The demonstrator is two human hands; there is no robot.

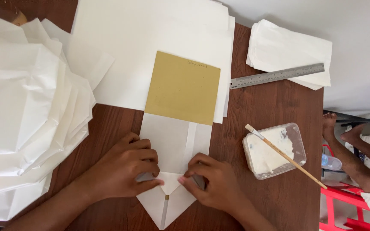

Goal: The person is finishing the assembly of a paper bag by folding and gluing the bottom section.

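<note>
A folded white paper piece (171, 141) lies on the brown wooden table (270, 107), its near end folded into a point. A mustard-yellow card (183, 87) lies over its far part. My left hand (127, 169) presses on the paper's left side, fingertips at the small folded flap (170, 182) in the middle. My right hand (213, 179) presses the right side, its fingers meeting the same flap. Both hands lie flat on the paper and pinch the fold.
A big heap of folded white paper (26, 111) fills the left. Large white sheets (150, 34) lie at the back. A paper stack (290, 49) with a steel ruler (277, 75) sits at right. A glue tub (275, 149) holds a brush (285, 156). Another person's arm (356, 158) is at far right.
</note>
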